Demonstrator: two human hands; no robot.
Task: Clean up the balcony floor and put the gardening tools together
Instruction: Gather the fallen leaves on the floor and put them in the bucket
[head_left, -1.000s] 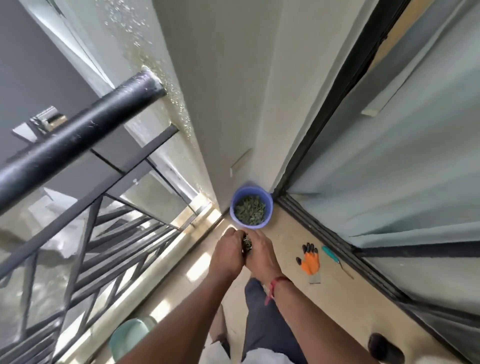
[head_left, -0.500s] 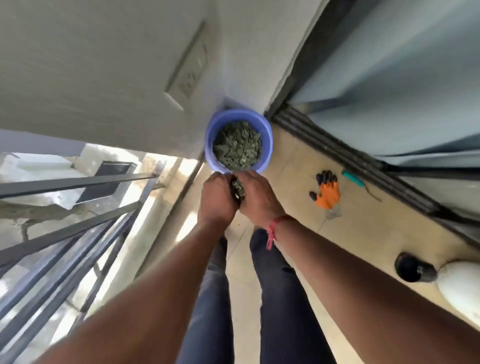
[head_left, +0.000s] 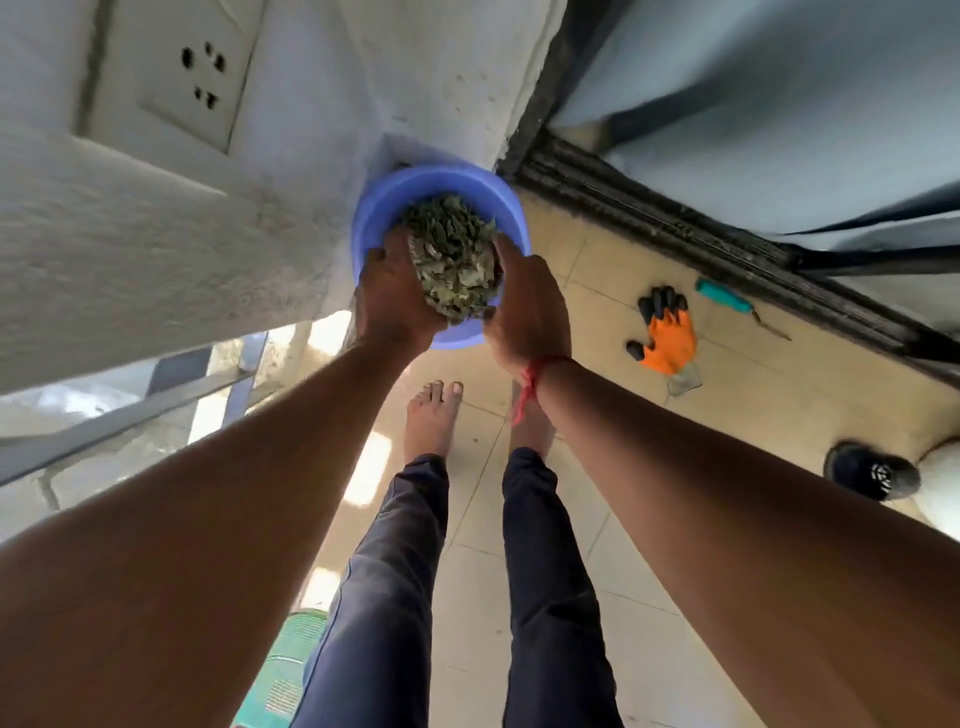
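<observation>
Head view: left hand (head_left: 395, 293) and right hand (head_left: 527, 306) cup a clump of leaves (head_left: 457, 265) together over the tub (head_left: 441, 179), presumably so nothing spills.

Single head-worn wide-angle view, aimed steeply down and a little forward over the blue bucket (head_left: 436, 181). Bucket close, at arm's reach, just above frame centre, with left hand (head_left: 392, 296) and right hand (head_left: 524, 306) cupped round dry leaves (head_left: 454, 260) over it. Forearms (head_left: 260, 467) large below the bucket, bare feet (head_left: 431, 415) just under it. Wall socket (head_left: 192, 73) up-left of the bucket, orange glove (head_left: 667, 338) to its right.
</observation>
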